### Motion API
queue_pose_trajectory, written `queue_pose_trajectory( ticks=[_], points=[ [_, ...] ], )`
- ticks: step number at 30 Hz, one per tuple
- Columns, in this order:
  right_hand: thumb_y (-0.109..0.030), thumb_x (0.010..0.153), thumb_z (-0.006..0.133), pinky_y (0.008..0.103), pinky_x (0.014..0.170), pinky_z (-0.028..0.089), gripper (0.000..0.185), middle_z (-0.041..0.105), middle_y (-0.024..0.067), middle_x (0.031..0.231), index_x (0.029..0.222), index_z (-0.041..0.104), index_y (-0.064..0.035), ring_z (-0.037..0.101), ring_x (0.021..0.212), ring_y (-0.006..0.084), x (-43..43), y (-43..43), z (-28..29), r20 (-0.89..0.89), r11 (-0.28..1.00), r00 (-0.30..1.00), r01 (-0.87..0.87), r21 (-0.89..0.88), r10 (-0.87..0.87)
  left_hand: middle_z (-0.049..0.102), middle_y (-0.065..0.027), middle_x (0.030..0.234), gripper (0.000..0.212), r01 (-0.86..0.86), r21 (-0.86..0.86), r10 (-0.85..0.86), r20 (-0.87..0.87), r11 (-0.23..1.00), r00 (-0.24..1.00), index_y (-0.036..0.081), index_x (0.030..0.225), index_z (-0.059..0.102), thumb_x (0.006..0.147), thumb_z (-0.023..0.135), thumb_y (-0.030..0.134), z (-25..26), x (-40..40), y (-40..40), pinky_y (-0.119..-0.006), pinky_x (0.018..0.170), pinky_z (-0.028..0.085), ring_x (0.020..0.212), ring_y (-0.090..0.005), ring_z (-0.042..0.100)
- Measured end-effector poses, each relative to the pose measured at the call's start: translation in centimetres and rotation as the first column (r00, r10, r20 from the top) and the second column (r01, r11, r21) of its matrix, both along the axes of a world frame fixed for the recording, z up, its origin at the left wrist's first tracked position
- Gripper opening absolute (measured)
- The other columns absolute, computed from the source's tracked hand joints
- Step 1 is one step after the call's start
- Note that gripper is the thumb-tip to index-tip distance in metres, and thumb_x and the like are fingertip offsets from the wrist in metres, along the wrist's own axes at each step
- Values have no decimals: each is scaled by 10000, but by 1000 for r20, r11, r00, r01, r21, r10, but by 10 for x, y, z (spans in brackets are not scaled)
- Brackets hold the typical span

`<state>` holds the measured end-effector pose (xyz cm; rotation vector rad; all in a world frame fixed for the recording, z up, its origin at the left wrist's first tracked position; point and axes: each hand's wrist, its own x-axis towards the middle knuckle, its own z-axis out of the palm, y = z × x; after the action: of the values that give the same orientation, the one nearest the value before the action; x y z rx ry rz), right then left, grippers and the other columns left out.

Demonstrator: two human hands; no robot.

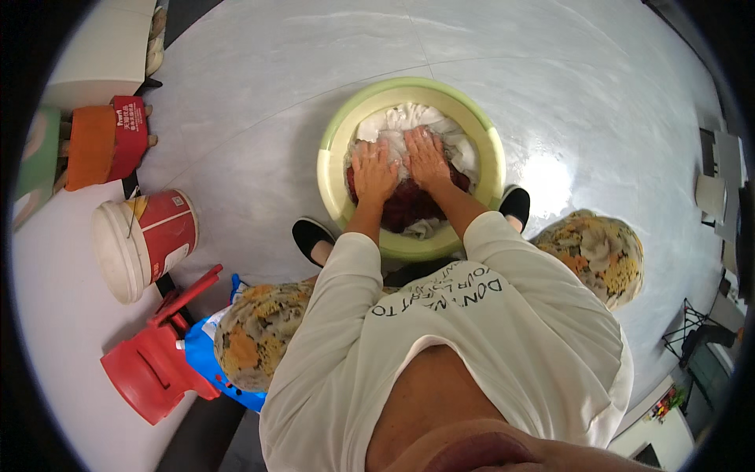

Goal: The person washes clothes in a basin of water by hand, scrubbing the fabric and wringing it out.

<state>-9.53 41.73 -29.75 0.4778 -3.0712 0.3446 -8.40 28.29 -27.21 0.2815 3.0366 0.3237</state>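
A round, pale green and cream plastic basin stands on the floor between my feet. Wet fabric fills it: white cloth towards the far side and dark red cloth on the near side, with water around them. Palm down, my left hand lies flat on the cloth in the left half. My right hand rests beside it, a little further from me, also flat on the wet cloth. Neither hand has its fingers closed around the fabric. How deep the water is cannot be seen.
To the left, a red and white lidded bucket stands near a red plastic chair. A blue bag lies by my knee. Further up are red packaging and a white cabinet. My black shoes flank the basin.
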Motion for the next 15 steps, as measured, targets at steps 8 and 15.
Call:
queue_pose_trajectory(
  ticks=[8,15],
  points=[
    [-320,717,453,405,911,210,425,321,101,1194,1076,428,-95,242,1129,290,-61,2,41,788,988,602,11,152,-128,429,-161,1078,459,-72,24,65,220,997,973,67,1150,381,757,402,305,-20,-16,13,-434,936,160,1047,-310,345],
    [-272,663,518,327,688,408,243,541,54,766,861,557,-135,509,761,224,-22,-8,53,295,968,925,249,1,-238,466,-137,1037,365,-504,352,284,519,789,806,60,1038,463,773,382,298,-43,-8,10,-415,880,268,978,-263,426]
  ],
)
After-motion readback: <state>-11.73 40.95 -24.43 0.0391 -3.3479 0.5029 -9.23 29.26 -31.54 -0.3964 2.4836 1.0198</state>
